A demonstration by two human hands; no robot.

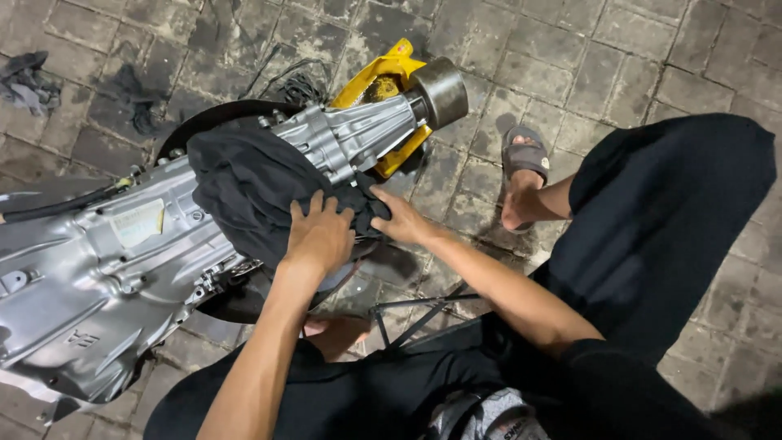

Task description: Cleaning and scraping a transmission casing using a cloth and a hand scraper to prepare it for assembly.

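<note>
The biggest thing was the gearbox housing point(106, 277), a silver cast-metal transmission lying on its side across the paving stones point(619, 57), w/ its narrow tail end pointing up-right to a round steel flange point(441, 90) resting on a yellow stand point(383, 77). A dark tyre point(216, 114) seemed to sit under the middle part, mostly hidden.

Over the middle of the housing a black cloth point(244, 183) was draped, bunched and wrinkled, covering approx. the section between the wide bell part and the tail.

The left hand point(319, 236) lay flat on the cloth's lower edge, fingers spread and pressing down, not clenched. The right hand point(399, 216) pinched the cloth's right corner, thumb and fingertips closed on the fabric beside the housing ribs.

A sandalled foot point(523, 175) stood on the stones near the tail end.

In my judgement, to wipe well here, the flat hand should keep firm pressure while the other keeps the cloth taut, so the fabric follows the ribs and does not slip off or catch on bolts. Small grey rags point(28, 81) lay far left.
</note>
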